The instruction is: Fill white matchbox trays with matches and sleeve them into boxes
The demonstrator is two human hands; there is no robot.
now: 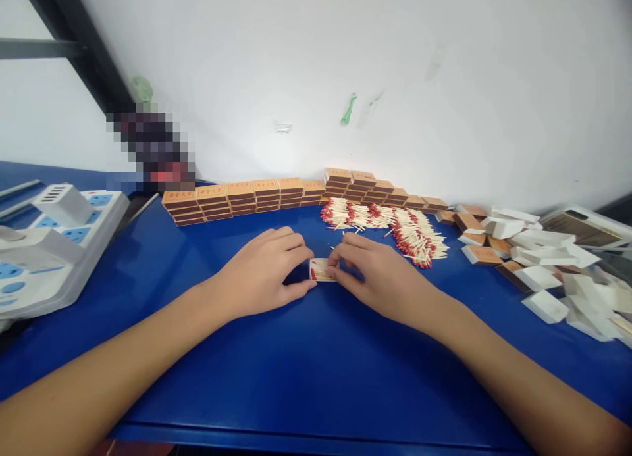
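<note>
A small white matchbox tray (311, 269) with red-tipped matches (322, 273) in it lies on the blue table between my hands. My left hand (264, 272) holds the tray's left end between thumb and fingers. At the right end, my right hand (382, 275) has its thumb and fingers closed together over the matches, hiding that side of the tray. Just beyond my right hand, loose matches (417, 235) are spread in a heap, their red heads pointing different ways.
Stacked matchboxes (241, 198) line the back of the blue table (306, 377) along the white wall. On the right lie loose box sleeves (481, 255), a pile of white trays (546, 306) and a phone (587, 226). A power strip (103, 232) with plugs sits at left.
</note>
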